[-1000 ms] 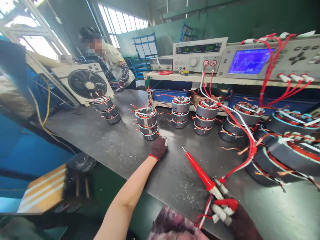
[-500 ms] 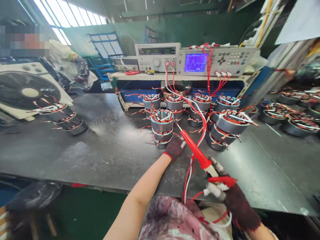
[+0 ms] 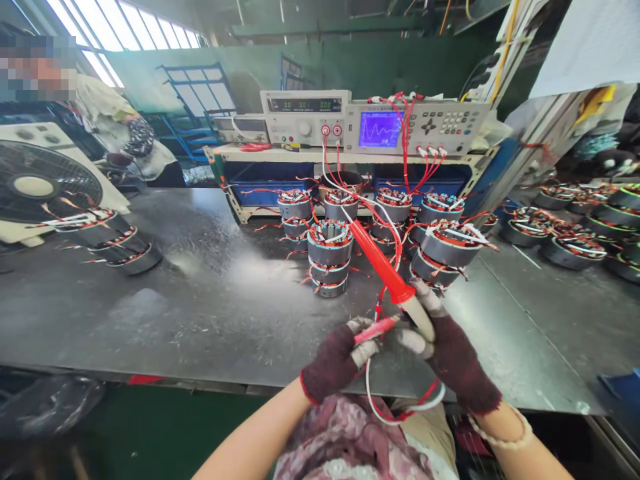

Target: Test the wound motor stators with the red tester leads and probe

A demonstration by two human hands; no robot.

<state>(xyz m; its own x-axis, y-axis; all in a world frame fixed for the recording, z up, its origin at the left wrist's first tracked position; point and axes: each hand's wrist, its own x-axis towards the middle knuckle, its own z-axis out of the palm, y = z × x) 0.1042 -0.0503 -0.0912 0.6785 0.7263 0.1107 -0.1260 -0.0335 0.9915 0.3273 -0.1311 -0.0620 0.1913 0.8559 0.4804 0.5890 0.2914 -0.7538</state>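
Observation:
In my gloved right hand point(image 3: 435, 333) is a red high-voltage test probe point(image 3: 380, 260) with a pale handle, its tip pointing up and away toward the stators. My gloved left hand point(image 3: 340, 353) pinches a red-sleeved clip point(image 3: 376, 329), close to my right fingers. A red and white cable point(image 3: 373, 393) loops below both hands. Just beyond the hands stands a stack of wound motor stators point(image 3: 330, 253), with copper windings and loose leads. The probe's tip appears beside the top stator's rim; I cannot tell whether they touch.
More stator stacks stand behind, on the right point(image 3: 447, 243) and at the left point(image 3: 107, 237). Two testers, one with digits point(image 3: 305, 120) and one with a blue waveform screen point(image 3: 379, 129), sit on a shelf point(image 3: 240, 155). A fan point(image 3: 37, 180) and a co-worker point(image 3: 120, 127) are at left.
My left hand has come back from the stator stack and now holds the red clip, which was in my right hand. The probe has shifted slightly up and left.

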